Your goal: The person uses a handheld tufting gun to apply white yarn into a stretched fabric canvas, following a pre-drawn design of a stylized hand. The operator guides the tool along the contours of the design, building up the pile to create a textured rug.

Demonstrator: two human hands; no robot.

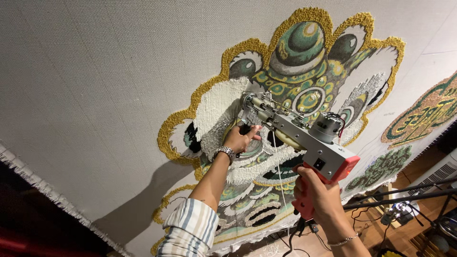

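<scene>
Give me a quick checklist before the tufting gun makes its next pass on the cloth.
1. Right hand wrapped on the red grip: ok.
2. Left hand holding the front handle of the gun: ok.
3. Gun tip against the cloth, at the white tufted patch: ok.
4. White yarn hanging free below the gun, no visible snag: ok.
5. Yarn threaded at the needle: cannot tell.
6. Power cord hanging below the grip, path beyond hidden: cannot tell.

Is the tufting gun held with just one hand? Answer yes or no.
No: the right hand grips the red handle of the tufting gun, while the left hand holds its front grip near the cloth.
</scene>
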